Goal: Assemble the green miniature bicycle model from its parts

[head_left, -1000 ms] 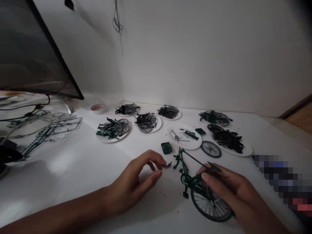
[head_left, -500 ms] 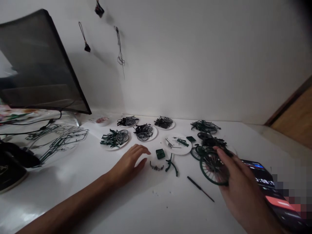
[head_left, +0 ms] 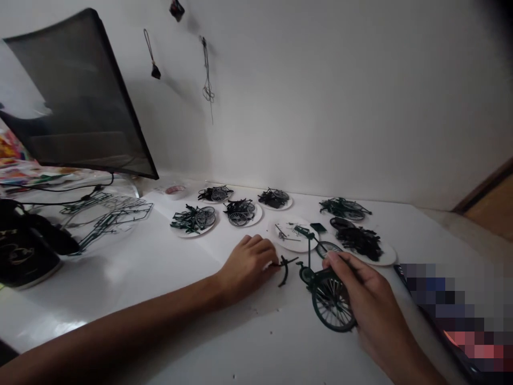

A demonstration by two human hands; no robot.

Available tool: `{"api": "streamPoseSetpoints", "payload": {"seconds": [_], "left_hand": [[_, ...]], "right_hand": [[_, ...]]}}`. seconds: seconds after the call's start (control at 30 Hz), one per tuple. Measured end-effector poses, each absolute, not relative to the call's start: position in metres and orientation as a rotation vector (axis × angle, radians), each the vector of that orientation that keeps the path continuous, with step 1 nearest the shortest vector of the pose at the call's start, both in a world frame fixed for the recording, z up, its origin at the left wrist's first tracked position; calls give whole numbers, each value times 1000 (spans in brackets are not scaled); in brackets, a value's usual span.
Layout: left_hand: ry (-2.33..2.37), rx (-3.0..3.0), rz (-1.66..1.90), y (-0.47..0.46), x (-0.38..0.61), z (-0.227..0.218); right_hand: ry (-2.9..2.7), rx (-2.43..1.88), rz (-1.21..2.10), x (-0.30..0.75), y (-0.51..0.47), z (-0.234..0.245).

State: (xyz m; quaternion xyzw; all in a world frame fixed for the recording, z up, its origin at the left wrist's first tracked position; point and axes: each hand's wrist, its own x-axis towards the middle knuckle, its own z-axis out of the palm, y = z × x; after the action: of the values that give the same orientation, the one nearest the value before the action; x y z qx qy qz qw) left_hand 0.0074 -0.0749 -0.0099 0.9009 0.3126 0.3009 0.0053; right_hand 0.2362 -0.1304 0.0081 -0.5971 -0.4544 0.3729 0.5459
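The right hand [head_left: 371, 302] pinches a green model bicycle [head_left: 320, 286] near its rear wheel, fingers closed on the frame. Just left of it, the curled left hand [head_left: 248, 264] grips a curved dark green bicycle part [head_left: 284, 267]. Beyond both hands lie paper plates [head_left: 294, 247].

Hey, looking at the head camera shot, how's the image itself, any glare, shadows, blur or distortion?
In the head view, the scene is dim overall, with glare on the white table at lower left, a soft shadow beneath the left hand, a darkened top right corner, a pixelated patch at lower right hiding what lies there, and wide-angle bending along the table's far edge.
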Motion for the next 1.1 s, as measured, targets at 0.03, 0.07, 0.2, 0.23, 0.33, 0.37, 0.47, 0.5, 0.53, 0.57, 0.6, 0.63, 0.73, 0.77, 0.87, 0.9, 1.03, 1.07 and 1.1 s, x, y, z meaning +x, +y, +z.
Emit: {"api": "streamPoseSetpoints", "payload": {"seconds": [0.03,0.07,0.2,0.23,0.33,0.37,0.47,0.5,0.53,0.57,0.6,0.63,0.73,0.77,0.87,0.9,1.03,1.07,1.1], "left_hand": [[948,2802,1017,-75,1,-7],[913,2785,1093,-76,-5,-4],[773,2743,1276,-84,-22,9],[731,2744,1312,-85,-24,12],[567,2768,1413,-90,-24,16],[522,2773,1435,-91,-24,17],[473,2742,1464,-92,-24,18],[469,2721,1476,-92,-24,18],[468,2698,1483,-92,-24,18],[467,2673,1494,-92,-24,18],[472,2647,1503,-92,-24,17],[486,2619,1508,-92,-23,17],[560,2533,1524,-93,-22,19],[586,2514,1524,-93,-22,20],[652,2479,1514,-93,-21,23],[673,2467,1513,-93,-20,24],[709,2432,1477,-95,-17,20],[692,2437,1451,-96,-16,18],[670,2446,1425,-97,-15,16]], "right_hand": [[-1080,-1433,880,238,-130,8],[-1086,-1449,877,239,-130,7],[-1120,-1498,876,239,-130,4],[-1145,-1512,873,239,-130,4],[-1271,-1553,830,238,-130,4],[-1316,-1557,815,239,-130,4],[-1359,-1532,846,240,-131,5],[-1351,-1519,876,240,-132,6],[-1339,-1506,910,240,-133,6],[-1329,-1493,950,240,-134,6],[-1325,-1477,989,240,-135,5],[-1330,-1462,1022,239,-136,5],[-1364,-1417,1075,239,-136,5],[-1381,-1402,1073,240,-136,5],[-1436,-1387,1052,241,-134,5],[-1448,-1385,1051,240,-134,6],[-1496,-1378,1104,234,-136,8],[-1527,-1374,1137,231,-138,9],[-1561,-1369,1183,227,-140,10]]}}
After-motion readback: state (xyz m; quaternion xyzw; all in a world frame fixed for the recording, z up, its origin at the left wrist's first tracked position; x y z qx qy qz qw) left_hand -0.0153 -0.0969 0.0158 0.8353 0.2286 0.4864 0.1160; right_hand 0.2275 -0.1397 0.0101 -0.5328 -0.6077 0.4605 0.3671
